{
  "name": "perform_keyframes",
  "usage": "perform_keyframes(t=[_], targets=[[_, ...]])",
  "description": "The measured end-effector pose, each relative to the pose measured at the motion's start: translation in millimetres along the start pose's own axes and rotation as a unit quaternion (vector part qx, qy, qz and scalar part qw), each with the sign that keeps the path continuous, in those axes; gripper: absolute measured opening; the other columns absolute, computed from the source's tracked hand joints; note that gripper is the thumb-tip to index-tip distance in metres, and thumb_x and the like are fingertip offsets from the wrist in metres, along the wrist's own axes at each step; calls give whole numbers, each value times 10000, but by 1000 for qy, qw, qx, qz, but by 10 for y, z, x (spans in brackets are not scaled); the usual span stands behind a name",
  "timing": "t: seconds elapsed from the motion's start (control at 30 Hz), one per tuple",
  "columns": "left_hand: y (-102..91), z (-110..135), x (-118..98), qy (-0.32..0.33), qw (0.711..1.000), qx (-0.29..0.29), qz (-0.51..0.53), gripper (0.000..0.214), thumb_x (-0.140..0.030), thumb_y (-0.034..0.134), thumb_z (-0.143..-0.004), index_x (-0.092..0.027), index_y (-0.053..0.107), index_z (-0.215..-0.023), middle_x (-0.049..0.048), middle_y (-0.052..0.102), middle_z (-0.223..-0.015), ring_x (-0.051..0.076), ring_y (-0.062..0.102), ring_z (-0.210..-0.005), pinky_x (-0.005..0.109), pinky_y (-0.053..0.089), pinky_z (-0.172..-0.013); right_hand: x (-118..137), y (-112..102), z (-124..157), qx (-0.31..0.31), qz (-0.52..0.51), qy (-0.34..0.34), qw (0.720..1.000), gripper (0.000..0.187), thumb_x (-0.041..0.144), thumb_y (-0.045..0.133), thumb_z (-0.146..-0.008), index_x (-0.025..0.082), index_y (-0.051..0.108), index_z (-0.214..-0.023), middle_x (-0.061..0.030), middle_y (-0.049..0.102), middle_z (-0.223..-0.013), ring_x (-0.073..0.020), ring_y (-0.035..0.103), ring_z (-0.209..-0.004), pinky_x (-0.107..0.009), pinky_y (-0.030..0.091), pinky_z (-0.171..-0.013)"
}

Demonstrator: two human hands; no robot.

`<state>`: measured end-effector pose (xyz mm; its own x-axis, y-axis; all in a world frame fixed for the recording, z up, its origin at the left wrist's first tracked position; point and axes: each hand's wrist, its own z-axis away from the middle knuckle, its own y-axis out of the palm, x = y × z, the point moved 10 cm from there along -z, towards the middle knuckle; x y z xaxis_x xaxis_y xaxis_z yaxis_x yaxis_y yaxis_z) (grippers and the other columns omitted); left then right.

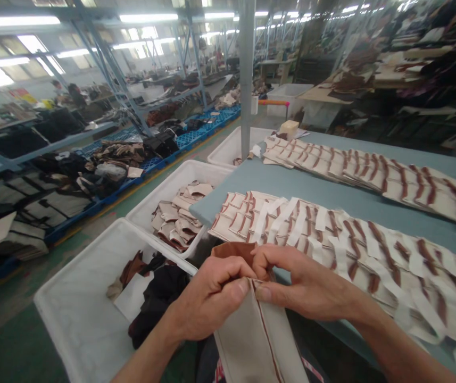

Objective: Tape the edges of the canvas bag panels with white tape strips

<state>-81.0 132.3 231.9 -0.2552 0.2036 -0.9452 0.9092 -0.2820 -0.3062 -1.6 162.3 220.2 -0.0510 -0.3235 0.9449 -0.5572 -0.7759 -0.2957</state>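
A cream fabric piece [247,340] with a brown-edged seam down its middle hangs in front of me, held up by both hands. My left hand [215,292] pinches its top edge just left of the seam. On the other side of the seam, my right hand [291,276] grips the same edge between thumb and fingers. The two thumbs nearly meet at the seam. Behind my fingers a brown flap [231,249] shows, seemingly part of the same piece. Its lower end runs out of view at the bottom.
A blue-green table [228,178] on the right bears two rows of overlapping cream pieces [347,165] with brown edges; white strips [299,221] lie over the nearer row. White bins [72,287] with fabric stand at left. A metal post [246,80] rises by the table's far corner.
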Motion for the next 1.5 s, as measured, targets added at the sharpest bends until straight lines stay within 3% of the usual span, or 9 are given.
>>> perform_keyframes(t=[0.23, 0.43, 0.63, 0.8, 0.97, 1.1, 1.23, 1.37, 1.5], targets=[[0, 41, -31, -15, 1000, -2, 25, 241, -283, 508, -894, -161, 580, -700, -22, 527, -648, 104, 438, -582, 213, 368, -564, 80, 35, 18, 6, 14, -6, 1000, 274, 344, 603, -952, 202, 478, -755, 25, 541, -753, -123, 470, -703, -238, 379, -647], [48, 55, -51, -27, 1000, 9, 5, 258, -280, 500, -916, -148, 609, -724, -28, 521, -631, 100, 446, -575, 209, 348, -548, 261, -46, 94, -43, 119, -36, 991, 131, 188, 587, -890, 198, 519, -779, 20, 574, -759, -126, 501, -704, -251, 380, -668], [109, 15, -29, -46, 999, 17, 9, 273, -320, 638, -912, -148, 595, -703, -40, 513, -646, 86, 406, -582, 199, 324, -537, 341, -107, 169, -64, 153, -66, 984, 124, 174, 583, -880, 195, 524, -774, 18, 586, -755, -128, 509, -700, -260, 375, -676], [150, 18, -104, -25, 997, 63, -28, 217, -265, 607, -951, -143, 644, -775, -41, 539, -665, 88, 437, -613, 195, 358, -590, 250, -132, 185, -36, 142, -52, 988, 158, 261, 615, -917, 189, 573, -782, 12, 608, -755, -130, 520, -698, -261, 373, -673], [158, 21, -160, -12, 995, 90, -35, 153, -221, 622, -925, -131, 667, -809, -55, 540, -659, 72, 434, -592, 177, 349, -569, 353, -119, 199, -7, 164, -90, 982, 130, 227, 607, -906, 178, 607, -786, 13, 622, -746, -124, 541, -709, -253, 368, -690], [146, 25, -249, 15, 992, 68, -107, 143, -145, 611, -893, -142, 628, -752, -65, 538, -645, 61, 447, -585, 168, 351, -580, 415, -99, 192, 4, 211, -79, 974, 36, 170, 646, -808, 187, 618, -794, 27, 632, -728, -117, 541, -683, -246, 330, -660], [50, 51, -271, 7, 983, -2, -186, 190, -58, 584, -822, -156, 541, -665, -80, 478, -604, 54, 425, -566, 176, 313, -565, 416, -72, 142, 11, 280, -52, 959, 142, 209, 654, -807, 188, 550, -711, 50, 542, -615, -100, 433, -565, -271, 212, -576], [28, 91, -163, -37, 988, 28, -148, 213, -218, 583, -948, -148, 638, -754, -54, 565, -662, 71, 481, -608, 180, 357, -591, 375, -32, 93, 36, 277, -41, 959, 188, 202, 653, -866, 180, 541, -717, 56, 543, -656, -83, 436, -586, -273, 192, -583], [42, 106, -59, -70, 992, 81, -64, 258, -301, 579, -969, -130, 677, -802, -36, 577, -679, 88, 474, -628, 190, 384, -594, 303, 0, 93, 51, 274, -22, 960, 236, 204, 692, -841, 183, 507, -697, 69, 515, -664, -76, 422, -602, -264, 194, -585]])
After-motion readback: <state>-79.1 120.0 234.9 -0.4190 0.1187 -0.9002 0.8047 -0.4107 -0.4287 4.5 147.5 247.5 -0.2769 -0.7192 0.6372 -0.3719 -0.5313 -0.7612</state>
